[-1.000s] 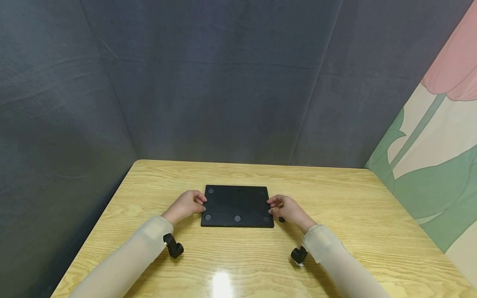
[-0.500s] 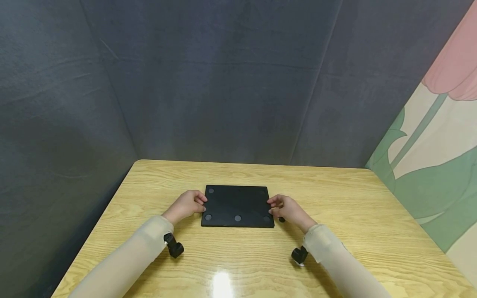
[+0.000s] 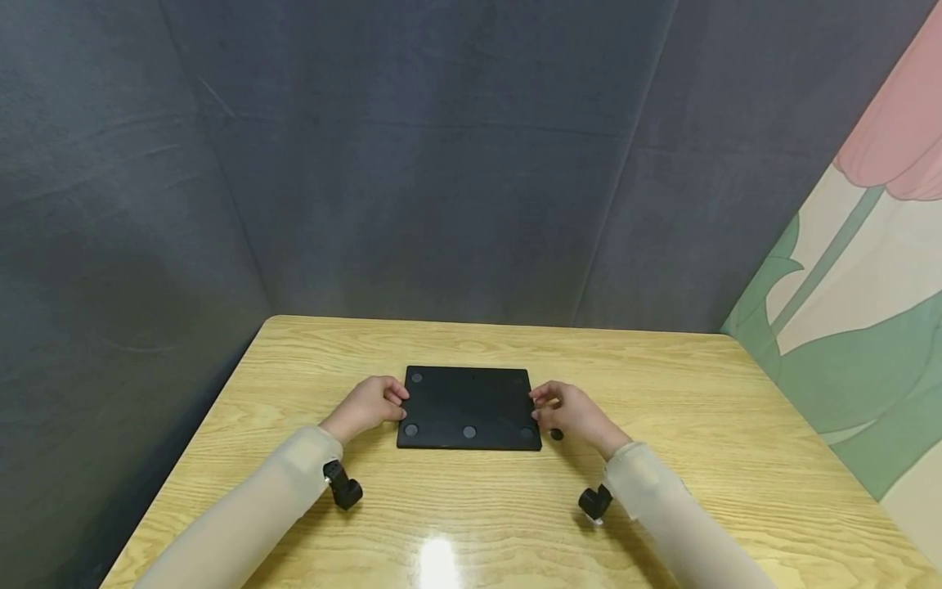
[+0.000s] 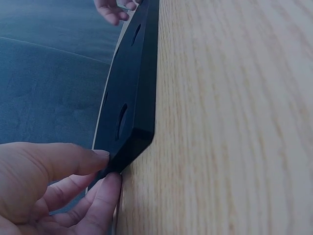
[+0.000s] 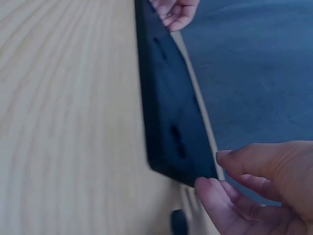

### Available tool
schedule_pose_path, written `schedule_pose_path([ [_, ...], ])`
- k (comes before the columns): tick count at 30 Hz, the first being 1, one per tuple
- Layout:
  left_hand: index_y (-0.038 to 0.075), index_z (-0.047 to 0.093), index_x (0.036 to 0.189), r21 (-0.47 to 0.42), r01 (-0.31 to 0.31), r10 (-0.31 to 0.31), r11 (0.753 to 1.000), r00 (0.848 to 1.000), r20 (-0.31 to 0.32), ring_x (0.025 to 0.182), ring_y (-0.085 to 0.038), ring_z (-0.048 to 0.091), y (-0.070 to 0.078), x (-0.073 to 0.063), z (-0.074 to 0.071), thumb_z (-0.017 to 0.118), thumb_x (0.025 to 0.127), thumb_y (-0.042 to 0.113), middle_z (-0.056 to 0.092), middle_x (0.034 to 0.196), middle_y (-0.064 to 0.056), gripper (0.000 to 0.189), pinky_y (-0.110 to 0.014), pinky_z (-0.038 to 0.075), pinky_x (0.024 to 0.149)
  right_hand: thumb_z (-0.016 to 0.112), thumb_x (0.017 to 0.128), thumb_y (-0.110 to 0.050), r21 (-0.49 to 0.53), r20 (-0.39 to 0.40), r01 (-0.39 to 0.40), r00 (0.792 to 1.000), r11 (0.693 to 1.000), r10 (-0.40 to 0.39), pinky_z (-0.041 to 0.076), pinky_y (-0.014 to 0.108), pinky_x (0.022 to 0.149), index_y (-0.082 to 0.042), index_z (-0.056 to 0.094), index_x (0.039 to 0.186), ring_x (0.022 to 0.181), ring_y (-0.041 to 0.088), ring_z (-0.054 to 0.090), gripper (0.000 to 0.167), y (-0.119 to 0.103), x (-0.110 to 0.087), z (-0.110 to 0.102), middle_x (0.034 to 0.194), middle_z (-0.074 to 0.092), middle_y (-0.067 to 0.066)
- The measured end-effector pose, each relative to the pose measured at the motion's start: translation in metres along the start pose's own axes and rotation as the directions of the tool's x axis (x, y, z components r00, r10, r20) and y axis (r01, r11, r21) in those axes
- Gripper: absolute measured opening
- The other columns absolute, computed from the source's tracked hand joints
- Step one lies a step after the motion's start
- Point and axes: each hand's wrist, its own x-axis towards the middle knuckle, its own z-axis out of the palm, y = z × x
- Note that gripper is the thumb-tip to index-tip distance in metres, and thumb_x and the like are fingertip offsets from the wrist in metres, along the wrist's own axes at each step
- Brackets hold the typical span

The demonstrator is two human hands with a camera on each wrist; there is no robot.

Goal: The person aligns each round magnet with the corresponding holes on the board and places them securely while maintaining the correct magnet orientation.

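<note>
A flat black rectangular board (image 3: 471, 401), with several round grey discs on its upper face, lies on the wooden table. My left hand (image 3: 368, 405) is at its left end; in the left wrist view, thumb and finger grip the end of the board (image 4: 146, 98) near a corner. At the opposite end is my right hand (image 3: 574, 415), its fingertips right at the edge, thumb and finger spread apart. The right wrist view shows that thumb and index finger (image 5: 244, 156) beside the board's corner. A small black round piece (image 3: 556, 434) lies just beside the right hand.
The wooden table (image 3: 471, 507) runs back to a dark grey curtain (image 3: 441, 164). A wall panel with a painted flower (image 3: 868, 245) stands along the right side. Small black wrist cameras hang under both sleeves, the left camera (image 3: 343, 487) close over the tabletop.
My right hand and forearm have shifted slightly to the right, and its fingers have eased outward at the board's edge. The left hand and the board stay where they were.
</note>
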Motion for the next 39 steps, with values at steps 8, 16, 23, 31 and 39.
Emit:
schedule_pose_path([
  [8,0.003,0.065,0.101,-0.01,0.0,0.0,1.0,1.0,-0.003,0.077,-0.019,0.053,-0.001,0.001,0.0,0.072,0.079,0.0,0.059,0.089,-0.008,0.023,-0.028,0.044,0.067,0.064,0.09,-0.005,-0.119,-0.105,0.104,0.988,0.987,-0.117,0.053,0.033,0.077,0.003,0.06,0.118,0.097,0.027,0.062,0.03,-0.007,-0.006,-0.011,0.113,0.062,0.02],
  [16,0.003,0.065,0.101,-0.004,0.005,-0.005,1.0,1.0,-0.005,0.079,-0.019,0.054,-0.001,0.002,0.0,0.072,0.08,0.0,0.059,0.09,-0.008,0.022,-0.029,0.044,0.068,0.063,0.092,-0.005,-0.113,-0.17,0.199,0.961,0.973,-0.216,0.052,0.041,0.086,0.003,0.061,0.118,0.1,0.03,0.064,0.027,-0.004,-0.013,-0.018,0.11,0.064,0.021],
  [23,0.003,0.065,0.101,0.003,0.01,-0.01,1.0,1.0,-0.004,0.078,-0.02,0.053,0.0,0.001,0.001,0.072,0.08,0.0,0.059,0.089,-0.008,0.022,-0.028,0.044,0.067,0.064,0.091,-0.005,-0.118,-0.165,0.217,0.958,0.969,-0.235,0.051,0.044,0.089,0.003,0.062,0.116,0.098,0.028,0.064,0.026,0.004,-0.017,-0.02,0.109,0.064,0.021],
  [31,0.003,0.065,0.101,-0.009,0.017,-0.017,1.0,1.0,-0.007,0.078,-0.02,0.053,0.0,0.0,0.001,0.072,0.08,0.0,0.059,0.089,-0.008,0.022,-0.029,0.044,0.068,0.062,0.092,-0.003,-0.116,-0.097,0.194,0.974,0.974,-0.205,0.051,0.041,0.088,0.004,0.061,0.116,0.098,0.026,0.062,0.025,0.015,-0.025,-0.019,0.111,0.064,0.02],
  [39,0.002,0.065,0.101,-0.003,0.008,-0.008,1.0,1.0,-0.004,0.078,-0.02,0.053,0.001,-0.002,0.001,0.072,0.08,0.0,0.058,0.089,-0.008,0.022,-0.029,0.044,0.068,0.064,0.091,-0.004,-0.109,-0.057,0.147,0.986,0.983,-0.154,0.052,0.031,0.083,0.005,0.06,0.117,0.096,0.023,0.063,0.028,0.022,-0.03,-0.017,0.108,0.063,0.017],
])
